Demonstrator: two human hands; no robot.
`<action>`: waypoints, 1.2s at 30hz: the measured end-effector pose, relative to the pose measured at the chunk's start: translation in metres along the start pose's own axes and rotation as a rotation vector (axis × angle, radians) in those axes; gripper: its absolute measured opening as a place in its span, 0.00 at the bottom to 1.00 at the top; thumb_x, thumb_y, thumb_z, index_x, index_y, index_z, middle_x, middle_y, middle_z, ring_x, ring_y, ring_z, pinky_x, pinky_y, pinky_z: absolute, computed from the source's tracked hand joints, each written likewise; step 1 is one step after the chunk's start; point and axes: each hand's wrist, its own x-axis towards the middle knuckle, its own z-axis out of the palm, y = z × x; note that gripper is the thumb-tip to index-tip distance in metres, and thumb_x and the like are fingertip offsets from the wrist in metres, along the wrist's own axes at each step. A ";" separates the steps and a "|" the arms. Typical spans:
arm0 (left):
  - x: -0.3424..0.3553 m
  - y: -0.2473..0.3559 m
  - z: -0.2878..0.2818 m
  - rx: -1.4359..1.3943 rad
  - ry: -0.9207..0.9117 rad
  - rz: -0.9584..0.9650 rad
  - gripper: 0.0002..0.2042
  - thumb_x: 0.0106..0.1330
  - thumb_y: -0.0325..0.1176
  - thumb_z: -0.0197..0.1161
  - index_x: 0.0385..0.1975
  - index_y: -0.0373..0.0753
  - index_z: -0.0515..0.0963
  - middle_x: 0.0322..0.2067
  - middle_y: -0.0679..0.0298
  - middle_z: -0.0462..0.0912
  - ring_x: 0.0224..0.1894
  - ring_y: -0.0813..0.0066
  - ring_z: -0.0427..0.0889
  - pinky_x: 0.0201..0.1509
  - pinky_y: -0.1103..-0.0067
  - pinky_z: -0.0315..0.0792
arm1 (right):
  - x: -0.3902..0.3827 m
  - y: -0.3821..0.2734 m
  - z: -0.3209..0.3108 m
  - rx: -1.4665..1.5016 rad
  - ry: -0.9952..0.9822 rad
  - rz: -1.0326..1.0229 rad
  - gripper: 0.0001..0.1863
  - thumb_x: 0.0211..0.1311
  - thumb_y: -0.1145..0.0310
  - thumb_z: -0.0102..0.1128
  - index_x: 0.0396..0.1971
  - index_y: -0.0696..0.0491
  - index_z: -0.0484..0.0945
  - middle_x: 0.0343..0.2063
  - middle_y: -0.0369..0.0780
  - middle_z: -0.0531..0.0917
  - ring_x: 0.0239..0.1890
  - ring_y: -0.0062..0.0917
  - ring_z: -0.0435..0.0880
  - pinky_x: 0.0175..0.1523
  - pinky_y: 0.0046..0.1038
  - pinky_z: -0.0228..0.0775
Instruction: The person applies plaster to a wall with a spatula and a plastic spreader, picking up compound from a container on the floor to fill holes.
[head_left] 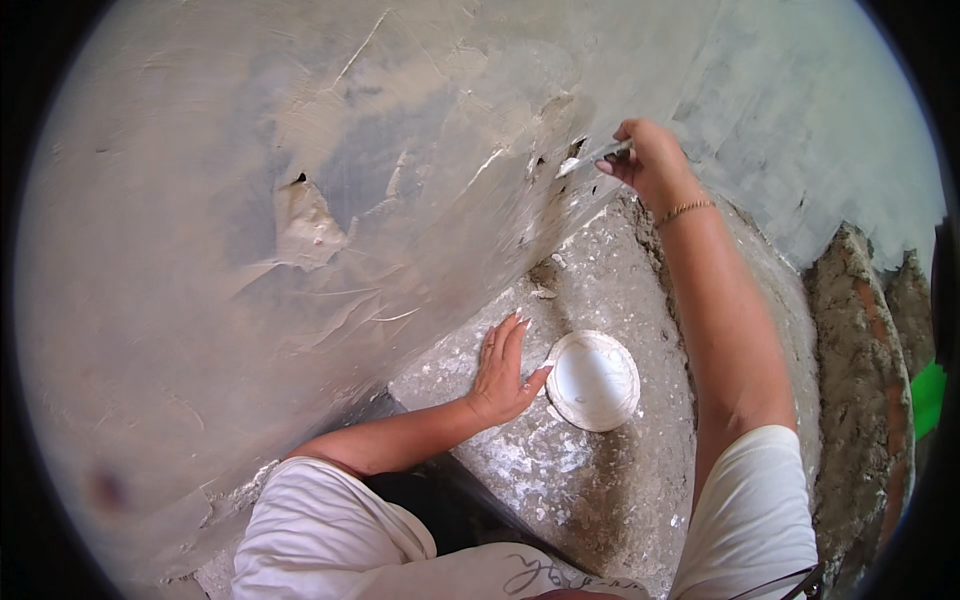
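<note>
My right hand [652, 162], a bracelet at its wrist, is closed around a small putty knife [592, 157]. White filler shows on the blade's tip, which lies at the plastered wall [430, 190] beside a dark, rough hole. Lower down, my left hand [505, 380] is open, its fingers stretched over the concrete surface [520, 470]. Its thumb reaches the rim of a round white tub [594, 381]; whether they touch, I cannot tell. The tub's inside looks white and smooth.
Further left, the wall has a torn, pale patch [310, 228] with a small dark hole. Rough masonry edges [858, 360] stand at the right, with a bright green thing [928, 398] behind them. A dark panel [470, 490] lies below my left forearm.
</note>
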 end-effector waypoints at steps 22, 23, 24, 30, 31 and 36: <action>-0.005 -0.002 0.007 0.008 -0.033 0.009 0.34 0.61 0.36 0.62 0.60 0.21 0.54 0.63 0.35 0.53 0.66 0.36 0.53 0.70 0.54 0.47 | -0.021 0.032 -0.045 0.309 0.044 -0.235 0.12 0.56 0.78 0.50 0.38 0.71 0.68 0.39 0.54 0.73 0.36 0.41 0.82 0.37 0.38 0.87; -0.005 -0.002 0.007 0.019 -0.031 0.014 0.34 0.61 0.36 0.62 0.60 0.21 0.54 0.63 0.35 0.53 0.66 0.37 0.53 0.70 0.53 0.46 | -0.027 0.047 -0.045 0.197 0.105 -0.253 0.13 0.56 0.78 0.52 0.38 0.71 0.68 0.38 0.53 0.75 0.35 0.40 0.83 0.34 0.38 0.87; -0.005 -0.002 0.007 0.020 -0.032 0.015 0.34 0.61 0.36 0.62 0.60 0.21 0.54 0.63 0.35 0.53 0.66 0.37 0.53 0.70 0.53 0.46 | -0.031 0.060 -0.044 0.089 0.196 -0.254 0.14 0.55 0.77 0.53 0.39 0.72 0.68 0.36 0.52 0.77 0.34 0.38 0.84 0.32 0.37 0.87; -0.006 0.000 0.009 0.018 -0.018 0.044 0.34 0.61 0.36 0.62 0.60 0.22 0.55 0.63 0.36 0.53 0.66 0.37 0.54 0.70 0.53 0.46 | -0.014 0.090 -0.028 -0.174 0.043 -0.176 0.12 0.53 0.76 0.55 0.36 0.67 0.71 0.29 0.47 0.79 0.26 0.35 0.83 0.26 0.35 0.83; -0.006 0.001 0.009 0.028 -0.025 0.028 0.34 0.61 0.36 0.62 0.60 0.23 0.55 0.63 0.36 0.54 0.66 0.37 0.54 0.70 0.53 0.46 | -0.007 0.087 -0.022 -0.185 0.022 -0.172 0.11 0.55 0.76 0.55 0.34 0.70 0.71 0.29 0.48 0.78 0.26 0.36 0.83 0.25 0.36 0.83; -0.005 0.000 0.009 0.020 -0.029 0.012 0.33 0.61 0.36 0.62 0.60 0.23 0.55 0.63 0.37 0.54 0.66 0.37 0.55 0.70 0.54 0.47 | 0.009 0.062 0.012 -0.227 0.014 -0.167 0.09 0.56 0.78 0.54 0.31 0.72 0.72 0.30 0.49 0.78 0.26 0.38 0.83 0.26 0.36 0.84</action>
